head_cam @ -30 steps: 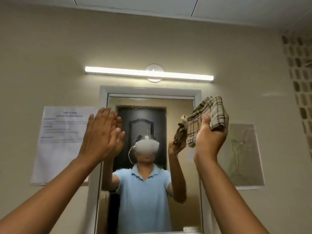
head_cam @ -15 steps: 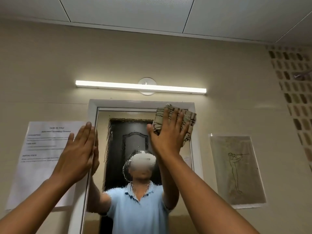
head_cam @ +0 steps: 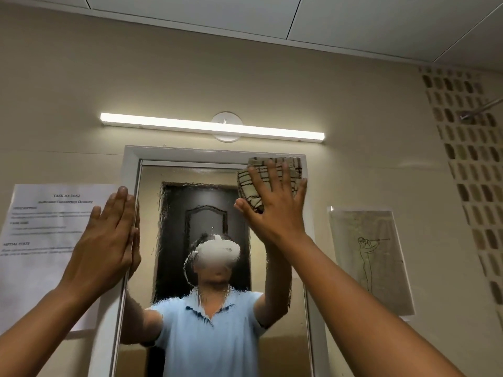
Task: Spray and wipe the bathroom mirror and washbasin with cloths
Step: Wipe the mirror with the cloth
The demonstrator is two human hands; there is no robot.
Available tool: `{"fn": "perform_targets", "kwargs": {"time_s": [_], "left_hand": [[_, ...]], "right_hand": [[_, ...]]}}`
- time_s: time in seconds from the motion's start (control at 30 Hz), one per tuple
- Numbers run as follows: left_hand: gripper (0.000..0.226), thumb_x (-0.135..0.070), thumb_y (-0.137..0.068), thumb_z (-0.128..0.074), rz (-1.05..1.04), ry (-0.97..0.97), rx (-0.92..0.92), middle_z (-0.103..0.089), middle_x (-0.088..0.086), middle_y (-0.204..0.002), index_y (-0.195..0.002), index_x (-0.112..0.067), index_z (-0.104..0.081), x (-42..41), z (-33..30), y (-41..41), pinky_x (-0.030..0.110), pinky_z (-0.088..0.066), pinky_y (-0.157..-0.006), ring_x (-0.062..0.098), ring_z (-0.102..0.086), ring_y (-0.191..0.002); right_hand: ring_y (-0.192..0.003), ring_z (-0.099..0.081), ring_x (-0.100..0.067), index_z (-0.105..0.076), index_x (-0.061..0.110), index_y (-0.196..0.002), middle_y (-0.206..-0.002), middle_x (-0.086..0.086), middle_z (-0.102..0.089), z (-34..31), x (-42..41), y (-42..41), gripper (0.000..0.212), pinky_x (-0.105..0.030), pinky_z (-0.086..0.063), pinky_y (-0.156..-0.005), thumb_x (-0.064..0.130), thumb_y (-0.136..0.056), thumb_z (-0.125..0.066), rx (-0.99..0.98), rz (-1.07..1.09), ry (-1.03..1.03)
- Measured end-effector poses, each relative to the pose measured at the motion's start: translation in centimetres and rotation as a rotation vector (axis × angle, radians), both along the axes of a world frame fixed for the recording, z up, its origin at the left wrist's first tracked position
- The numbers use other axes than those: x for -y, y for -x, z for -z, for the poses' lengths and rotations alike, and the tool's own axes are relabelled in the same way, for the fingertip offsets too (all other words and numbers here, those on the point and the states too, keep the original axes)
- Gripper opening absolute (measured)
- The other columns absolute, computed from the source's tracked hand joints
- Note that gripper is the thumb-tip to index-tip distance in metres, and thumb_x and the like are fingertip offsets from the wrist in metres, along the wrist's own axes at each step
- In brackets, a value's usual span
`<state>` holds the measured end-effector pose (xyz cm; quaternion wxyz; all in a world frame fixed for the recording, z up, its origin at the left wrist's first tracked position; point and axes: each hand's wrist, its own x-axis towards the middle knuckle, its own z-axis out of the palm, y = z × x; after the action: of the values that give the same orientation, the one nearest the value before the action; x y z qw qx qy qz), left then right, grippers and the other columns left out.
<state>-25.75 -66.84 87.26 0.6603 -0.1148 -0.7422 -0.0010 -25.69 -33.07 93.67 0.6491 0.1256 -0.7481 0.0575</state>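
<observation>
Checked cloth (head_cam: 268, 176), folded thick and soft, sat pinned against the mirror (head_cam: 217, 268) at its top right corner under the right hand (head_cam: 275, 205), fingers straight and spread, pressing rather than gripping. Left hand (head_cam: 109, 240) lay flat on the mirror's white left frame, fingers straight, holding nothing. Wet streaks rippled the smooth glass. Best work here, I'd say: firm, even, overlapping strokes down from that corner.

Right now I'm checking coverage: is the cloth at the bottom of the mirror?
No, the right hand presses the cloth flat against the mirror's top right corner, just under the frame.
</observation>
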Motion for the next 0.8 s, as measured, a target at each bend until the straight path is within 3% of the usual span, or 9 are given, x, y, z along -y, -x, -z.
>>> {"fn": "perform_targets", "kwargs": {"time_s": [0.13, 0.33, 0.53, 0.8], "left_hand": [[0.065, -0.034, -0.098, -0.019, 0.004, 0.009, -0.002, -0.005, 0.009, -0.167, -0.157, -0.011, -0.010, -0.2, 0.1, -0.7, 0.032, 0.002, -0.125, 0.022, -0.007, -0.154], [0.064, -0.032, -0.099, -0.023, 0.036, 0.013, -0.005, -0.002, 0.006, -0.167, -0.158, -0.015, -0.005, -0.2, 0.3, -1.0, 0.030, 0.004, -0.125, 0.015, 0.002, -0.154], [0.065, -0.031, -0.098, -0.024, 0.069, -0.006, 0.015, 0.001, 0.004, -0.167, -0.158, -0.014, -0.005, -0.2, 0.4, -0.9, 0.043, -0.011, -0.125, 0.016, 0.001, -0.154], [0.064, -0.025, -0.100, -0.030, 0.112, -0.016, 0.020, 0.003, 0.005, -0.167, -0.158, -0.013, -0.004, -0.2, 0.6, -0.8, 0.046, -0.013, -0.124, 0.016, 0.002, -0.154]], "right_hand": [[-0.151, 0.023, -0.024, 0.008, 0.038, -0.156, -0.166, 0.000, 0.018, 0.6, 0.5, 0.1, 0.081, -0.060, 0.009, -0.119, 0.078, -0.091, -0.019, 0.010, 0.018, 0.174], [-0.152, 0.018, -0.026, 0.009, 0.033, -0.157, -0.167, -0.002, 0.011, 1.0, 4.7, 0.3, 0.081, -0.061, 0.007, -0.119, 0.074, -0.093, -0.019, 0.017, 0.000, 0.350], [-0.151, 0.021, -0.027, 0.008, 0.033, -0.157, -0.166, -0.005, 0.018, 0.5, 10.7, 0.2, 0.078, -0.064, 0.006, -0.117, 0.072, -0.094, -0.017, -0.010, -0.040, 0.100], [-0.150, 0.022, -0.028, 0.007, 0.032, -0.157, -0.165, -0.006, 0.019, -0.4, 17.1, -0.5, 0.075, -0.064, 0.013, -0.116, 0.069, -0.095, -0.010, 0.026, -0.065, -0.094]]}}
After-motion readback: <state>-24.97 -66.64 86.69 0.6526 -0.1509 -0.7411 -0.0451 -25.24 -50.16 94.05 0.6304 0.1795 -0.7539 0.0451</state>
